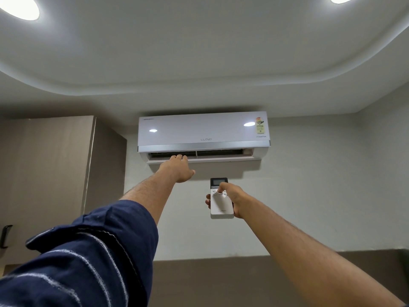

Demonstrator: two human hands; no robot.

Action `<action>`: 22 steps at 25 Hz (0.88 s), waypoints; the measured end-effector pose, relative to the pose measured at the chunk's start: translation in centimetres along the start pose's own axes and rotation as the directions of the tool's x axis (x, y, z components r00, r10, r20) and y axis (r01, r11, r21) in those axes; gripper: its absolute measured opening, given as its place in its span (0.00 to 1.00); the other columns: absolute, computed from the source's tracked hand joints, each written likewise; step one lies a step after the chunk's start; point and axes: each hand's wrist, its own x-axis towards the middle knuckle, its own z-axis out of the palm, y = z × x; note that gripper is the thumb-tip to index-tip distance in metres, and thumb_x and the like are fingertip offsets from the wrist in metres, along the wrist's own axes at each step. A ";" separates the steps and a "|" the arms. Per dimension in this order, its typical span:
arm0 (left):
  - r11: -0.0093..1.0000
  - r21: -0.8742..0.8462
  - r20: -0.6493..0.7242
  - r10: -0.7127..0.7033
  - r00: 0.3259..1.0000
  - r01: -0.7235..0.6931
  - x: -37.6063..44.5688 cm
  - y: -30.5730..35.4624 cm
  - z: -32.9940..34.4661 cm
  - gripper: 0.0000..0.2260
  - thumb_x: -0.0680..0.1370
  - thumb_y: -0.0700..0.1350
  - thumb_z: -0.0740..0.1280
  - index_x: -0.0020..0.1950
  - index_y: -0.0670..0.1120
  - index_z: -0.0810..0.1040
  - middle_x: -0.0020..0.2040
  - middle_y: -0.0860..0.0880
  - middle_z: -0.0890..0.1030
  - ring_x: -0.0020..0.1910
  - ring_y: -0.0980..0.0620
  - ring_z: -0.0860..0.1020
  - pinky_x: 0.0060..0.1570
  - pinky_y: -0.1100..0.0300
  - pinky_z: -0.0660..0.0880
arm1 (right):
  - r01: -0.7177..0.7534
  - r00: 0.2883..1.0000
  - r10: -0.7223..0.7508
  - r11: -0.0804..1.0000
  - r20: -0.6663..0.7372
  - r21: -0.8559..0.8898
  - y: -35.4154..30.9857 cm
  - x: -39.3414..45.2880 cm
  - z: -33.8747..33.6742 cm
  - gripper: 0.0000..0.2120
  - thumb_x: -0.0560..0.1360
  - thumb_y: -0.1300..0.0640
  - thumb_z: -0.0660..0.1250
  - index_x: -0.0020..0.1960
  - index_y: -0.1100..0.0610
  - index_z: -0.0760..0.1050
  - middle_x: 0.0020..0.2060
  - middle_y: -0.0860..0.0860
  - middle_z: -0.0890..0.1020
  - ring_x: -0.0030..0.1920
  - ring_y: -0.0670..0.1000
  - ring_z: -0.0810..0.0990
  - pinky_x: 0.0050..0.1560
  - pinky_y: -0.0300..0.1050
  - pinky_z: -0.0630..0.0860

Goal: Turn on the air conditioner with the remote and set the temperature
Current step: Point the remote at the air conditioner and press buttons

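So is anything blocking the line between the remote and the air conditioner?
Nothing visible does. The remote, held in the right hand, points up at the air conditioner with only bare wall between. The left hand reaches to the open vent, off to the left of that line.

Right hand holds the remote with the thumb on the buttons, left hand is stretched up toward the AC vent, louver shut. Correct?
Not quite. In the head view the air conditioner's louver is open. The rest stands: right hand holds the remote, left hand stretched toward the vent.
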 end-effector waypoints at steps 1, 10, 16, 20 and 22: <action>1.000 0.003 -0.002 0.000 1.000 0.000 0.0 0.0 0.0 0.33 0.81 0.56 0.55 0.80 0.41 0.49 0.81 0.43 0.52 0.80 0.44 0.51 0.76 0.44 0.57 | -0.003 1.000 0.003 1.000 0.004 0.005 0.0 -0.1 0.0 0.25 0.71 0.65 0.57 0.69 0.64 0.67 0.44 0.61 0.83 0.37 0.59 0.84 0.44 0.50 0.80; 1.000 0.008 -0.007 0.002 1.000 -0.002 0.0 0.3 -0.2 0.33 0.81 0.56 0.55 0.80 0.42 0.49 0.81 0.44 0.53 0.80 0.44 0.51 0.76 0.44 0.56 | -0.003 1.000 0.002 0.999 0.014 0.037 -0.2 -0.5 -0.1 0.26 0.72 0.64 0.55 0.69 0.66 0.67 0.45 0.62 0.82 0.39 0.59 0.83 0.42 0.49 0.80; 1.000 0.014 -0.005 0.000 1.000 0.000 0.0 0.2 -0.2 0.33 0.81 0.56 0.55 0.80 0.42 0.49 0.80 0.44 0.53 0.80 0.44 0.52 0.75 0.44 0.58 | 0.016 1.000 -0.016 0.999 0.007 0.038 -0.6 -0.7 -0.1 0.24 0.73 0.66 0.55 0.69 0.68 0.68 0.47 0.63 0.82 0.38 0.59 0.82 0.40 0.50 0.80; 1.000 0.011 -0.008 -0.004 1.000 0.004 0.1 -0.1 -0.3 0.33 0.81 0.57 0.55 0.80 0.42 0.49 0.80 0.44 0.53 0.80 0.44 0.52 0.75 0.44 0.57 | 0.005 1.000 -0.005 0.999 0.006 0.053 -1.0 -0.7 0.1 0.24 0.73 0.66 0.55 0.69 0.68 0.68 0.44 0.62 0.82 0.36 0.58 0.83 0.38 0.49 0.80; 1.000 0.013 -0.005 -0.002 1.000 0.002 0.1 -0.2 -0.4 0.33 0.81 0.57 0.55 0.80 0.42 0.49 0.81 0.43 0.53 0.80 0.44 0.51 0.76 0.45 0.56 | -0.001 1.000 0.000 0.998 0.010 0.068 -1.1 -0.7 0.3 0.25 0.72 0.64 0.56 0.69 0.67 0.69 0.44 0.61 0.83 0.37 0.58 0.83 0.38 0.48 0.81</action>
